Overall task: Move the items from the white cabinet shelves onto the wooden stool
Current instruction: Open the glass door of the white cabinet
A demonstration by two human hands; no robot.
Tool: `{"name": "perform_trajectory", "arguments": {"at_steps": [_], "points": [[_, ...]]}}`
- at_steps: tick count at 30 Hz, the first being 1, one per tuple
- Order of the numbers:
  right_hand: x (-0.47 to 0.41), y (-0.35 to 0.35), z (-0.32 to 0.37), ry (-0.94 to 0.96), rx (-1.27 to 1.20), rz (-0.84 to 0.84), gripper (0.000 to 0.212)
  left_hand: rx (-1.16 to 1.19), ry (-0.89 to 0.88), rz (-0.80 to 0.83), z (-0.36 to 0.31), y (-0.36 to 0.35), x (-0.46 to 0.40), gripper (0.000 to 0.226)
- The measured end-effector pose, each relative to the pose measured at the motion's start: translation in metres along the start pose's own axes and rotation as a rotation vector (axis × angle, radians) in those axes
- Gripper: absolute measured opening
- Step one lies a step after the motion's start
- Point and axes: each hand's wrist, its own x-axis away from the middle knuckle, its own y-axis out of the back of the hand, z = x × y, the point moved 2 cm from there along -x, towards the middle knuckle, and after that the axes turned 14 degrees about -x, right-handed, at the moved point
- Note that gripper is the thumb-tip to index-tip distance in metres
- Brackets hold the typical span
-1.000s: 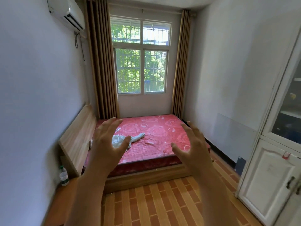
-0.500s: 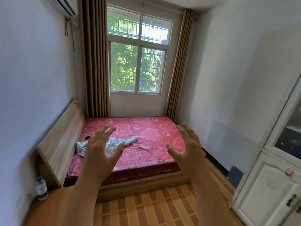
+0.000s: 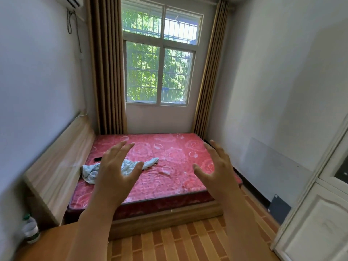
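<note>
View swung left and tipped down, cabinet [image 3: 318,200] slid toward the right edge with less of it showing, bed [image 3: 156,166] fuller in view, phone [image 3: 98,159] now visible near the cloth [image 3: 92,171], both hands [image 3: 116,172] spread slightly wider.

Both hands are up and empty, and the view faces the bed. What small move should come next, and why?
Probably turn right toward the white cabinet. Both the left hand and the right hand are open in the air and hold nothing, the view faces the bed, and the cabinet shows only at the right edge. No wooden stool is in view.
</note>
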Motion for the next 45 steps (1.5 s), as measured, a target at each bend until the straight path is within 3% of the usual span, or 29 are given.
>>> {"name": "perform_trajectory", "arguments": {"at_steps": [8, 14, 17, 30, 45], "points": [[-0.077, 0.053, -0.077, -0.003, 0.005, -0.017, 0.079, 0.021, -0.052, 0.006, -0.066, -0.085, -0.067, 0.065], [-0.118, 0.124, -0.142, -0.034, 0.034, -0.069, 0.087, 0.061, -0.114, 0.016, -0.140, -0.166, -0.105, 0.062], [-0.130, 0.160, -0.177, -0.039, 0.057, -0.092, 0.080, 0.088, -0.130, 0.028, -0.181, -0.206, -0.116, 0.063], [-0.110, 0.304, -0.297, -0.203, 0.229, -0.364, 0.077, 0.297, -0.346, 0.194, -0.343, -0.353, -0.144, 0.063], [-0.116, 0.409, -0.390, -0.425, 0.401, -0.628, 0.076, 0.575, -0.574, 0.396, -0.495, -0.518, -0.199, 0.063]]}}
